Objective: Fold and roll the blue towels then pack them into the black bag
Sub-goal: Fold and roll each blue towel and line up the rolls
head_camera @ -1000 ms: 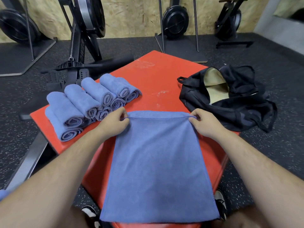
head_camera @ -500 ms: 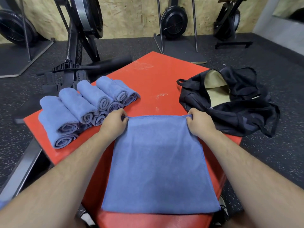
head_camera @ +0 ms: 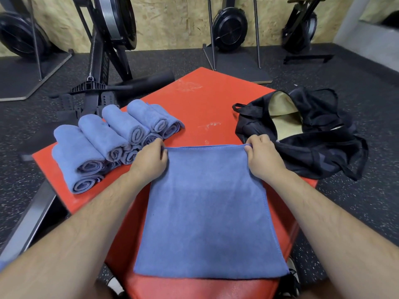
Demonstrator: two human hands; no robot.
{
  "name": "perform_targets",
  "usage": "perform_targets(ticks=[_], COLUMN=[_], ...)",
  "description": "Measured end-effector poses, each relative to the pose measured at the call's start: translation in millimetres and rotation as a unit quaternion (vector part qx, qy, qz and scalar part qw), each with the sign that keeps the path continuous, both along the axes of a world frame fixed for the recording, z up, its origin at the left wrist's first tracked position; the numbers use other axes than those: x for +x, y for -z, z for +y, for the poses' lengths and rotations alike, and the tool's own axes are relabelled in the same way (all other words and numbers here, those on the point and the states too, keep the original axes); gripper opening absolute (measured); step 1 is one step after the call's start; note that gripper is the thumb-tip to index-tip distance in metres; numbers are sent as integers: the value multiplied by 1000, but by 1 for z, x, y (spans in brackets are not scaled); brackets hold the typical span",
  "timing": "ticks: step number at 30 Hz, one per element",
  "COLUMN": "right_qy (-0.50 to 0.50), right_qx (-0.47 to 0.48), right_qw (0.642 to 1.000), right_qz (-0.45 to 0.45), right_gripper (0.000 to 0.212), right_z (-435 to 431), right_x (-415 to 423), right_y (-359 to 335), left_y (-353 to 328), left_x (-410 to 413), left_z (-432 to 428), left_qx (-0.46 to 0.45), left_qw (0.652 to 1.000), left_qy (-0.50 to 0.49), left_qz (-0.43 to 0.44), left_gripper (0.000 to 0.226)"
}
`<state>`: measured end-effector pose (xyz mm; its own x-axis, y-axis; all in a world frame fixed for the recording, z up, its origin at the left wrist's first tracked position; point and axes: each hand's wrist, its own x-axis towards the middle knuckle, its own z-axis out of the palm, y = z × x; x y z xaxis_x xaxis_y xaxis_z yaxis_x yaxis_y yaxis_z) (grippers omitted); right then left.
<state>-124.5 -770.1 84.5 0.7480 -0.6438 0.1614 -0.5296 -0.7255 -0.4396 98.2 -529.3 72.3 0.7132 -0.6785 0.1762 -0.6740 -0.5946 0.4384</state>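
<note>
So the person is leaning over a red padded box with one flat blue towel spread out on it, and both hands are working the far edge. The left hand is pinching the far-left corner and the right hand is pinching the far-right corner. Fingers are curled in on both sides, with the hem caught between thumb and fingertips and pulled straight between them.

The bit that matters, I think, is that the towel's long axis is running far to near. From the fingers, all the cloth is lying toward the person, and its near edge is sitting right at the near lip of the box. Both hands are level on that hem, so neither one is closer. My guess is the fold or roll is going to travel straight toward the body, and nothing is lying on the cloth to block that.

Off to the sides:
- The rolled towels are piled just left of the left hand, nearly brushing the knuckles, so there isn't much elbow room there.
- The black bag is slumping at the right edge of the box, right beside the right hand, mouth gaping with tan lining showing. I can't see any towels in it.
- A rowing machine is standing on the floor past the far-left side, well out of the way.
</note>
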Motion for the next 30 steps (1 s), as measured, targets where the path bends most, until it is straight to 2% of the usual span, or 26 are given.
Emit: perform_targets(ticks=[5,9,15,18,24,28,30], right_qy=[-20,-5,-19,-26,-62,-55,-40], right_qx=[65,79,76,42,-33,-31,7], right_qw=[994,991,987,990,986,985,984], right_qz=[-81,-109,-138,-135,-151,-160,-171], right_gripper=[7,6,21,19,14,18,19], right_z=[-1,-2,6,11,29,40,46], right_x=[-12,-23,-36,-45,-79,-97,-101], right_y=[-23,-28,-49,-67,-104,-128,-146], left_y=[-13,-21,-53,-75,-115,-136,-158], left_x=[1,2,-10,-18,-47,-64,-69], left_z=[11,21,34,44,69,91,96], left_qx=[-91,-116,-126,-157,-174,-168,-179], left_qw=[993,985,980,972,974,978,978], left_qy=[7,-16,-29,-25,-18,-3,-2], left_qz=[81,126,151,176,146,123,110], left_gripper=[8,10,9,13,15,16,14])
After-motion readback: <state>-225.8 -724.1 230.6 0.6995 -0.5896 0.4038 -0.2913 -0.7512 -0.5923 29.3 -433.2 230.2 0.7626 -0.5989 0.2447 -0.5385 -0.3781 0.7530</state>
